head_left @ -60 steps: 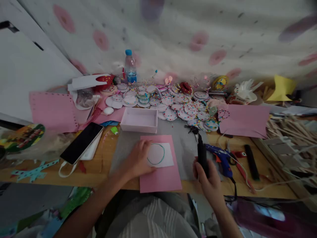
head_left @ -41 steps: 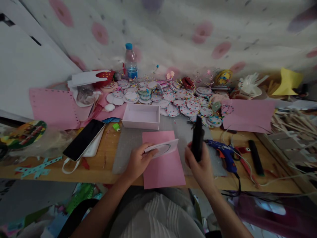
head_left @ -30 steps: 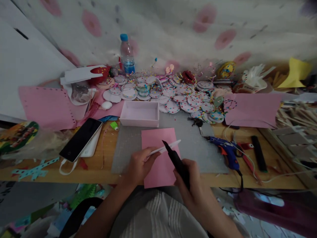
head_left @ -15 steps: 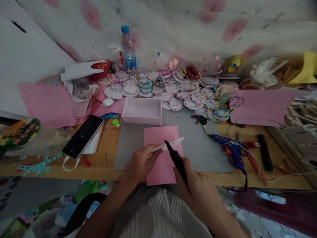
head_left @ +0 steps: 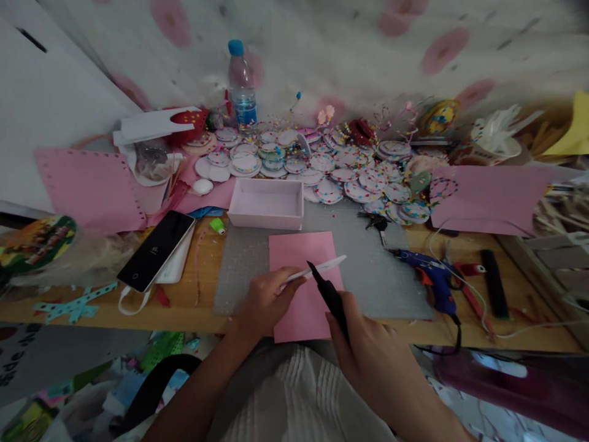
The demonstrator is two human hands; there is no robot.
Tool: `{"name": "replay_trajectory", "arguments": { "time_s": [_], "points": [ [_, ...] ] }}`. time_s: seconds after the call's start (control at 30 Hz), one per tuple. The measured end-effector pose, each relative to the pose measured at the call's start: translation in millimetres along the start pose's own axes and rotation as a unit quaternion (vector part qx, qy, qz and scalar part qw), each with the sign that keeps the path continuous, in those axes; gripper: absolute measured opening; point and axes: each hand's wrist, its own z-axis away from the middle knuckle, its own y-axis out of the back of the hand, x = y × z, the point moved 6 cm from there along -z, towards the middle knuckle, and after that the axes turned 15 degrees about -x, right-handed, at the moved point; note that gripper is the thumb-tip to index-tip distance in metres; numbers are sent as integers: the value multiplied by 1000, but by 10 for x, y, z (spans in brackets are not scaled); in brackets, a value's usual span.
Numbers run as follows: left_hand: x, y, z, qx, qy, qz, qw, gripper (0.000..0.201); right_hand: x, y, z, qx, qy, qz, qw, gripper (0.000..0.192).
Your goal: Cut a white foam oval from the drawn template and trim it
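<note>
My left hand [head_left: 271, 299] pinches a thin white piece of card [head_left: 329, 264] between thumb and fingers, its free end pointing right. In my right hand [head_left: 365, 344] is a black craft knife [head_left: 330, 299], its dark blade angled up and left against or just in front of the card; I cannot tell whether they touch. Beneath both hands lies a pink sheet of paper [head_left: 301, 248] on a grey cutting mat [head_left: 381, 276]. Behind the sheet stands an open, pale pink box [head_left: 265, 215].
Many decorated white discs [head_left: 326, 190] are piled at the back, beside a water bottle [head_left: 242, 92]. To the left lies a phone [head_left: 159, 252]. Keys [head_left: 378, 224], a blue glue gun [head_left: 430, 276] with its cord, and a black cylinder [head_left: 495, 283] are on the right.
The camera view has shifted slightly. Both hands keep their grips, and the card and craft knife have hardly moved relative to each other.
</note>
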Motion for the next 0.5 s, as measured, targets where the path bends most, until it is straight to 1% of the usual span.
{"name": "replay_trajectory", "arguments": {
  "time_s": [0.17,0.23,0.37,0.5],
  "points": [
    [0,-10,8,-4,3,5,1000,19,-11,-33,-15,-56,-20,30,998,7],
    [-4,-9,10,-6,7,11,1000,20,-27,-28,-20,-69,-29,40,996,7],
    [-6,-12,14,-8,7,12,1000,21,-58,12,-23,-76,-47,47,995,8],
    [-18,-25,24,-4,12,9,1000,22,-88,51,-19,-66,-31,52,996,8]
  ]
}}
